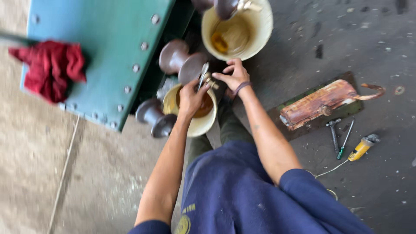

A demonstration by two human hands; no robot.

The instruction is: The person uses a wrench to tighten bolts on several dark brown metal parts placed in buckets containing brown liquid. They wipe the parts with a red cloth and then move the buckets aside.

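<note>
My left hand (190, 97) grips a metal wrench (203, 76) over a cream bucket (197, 126) holding brown liquid. My right hand (234, 74) touches a small metal fitting (211, 82) at the tip of a brown insulator (184, 63). The insulator sticks out from a green metal casing (104, 47) with bolts along its edge. A second brown insulator (155, 118) sits lower left, beside the bucket. The frame is blurred.
A second cream bucket (255, 37) with oily residue stands further up. A red rag (52, 67) lies on the casing. On the dark floor at right lie a rusty part on a plate (318, 104), a hammer (333, 132), a screwdriver (345, 141) and a yellow grinder (363, 146).
</note>
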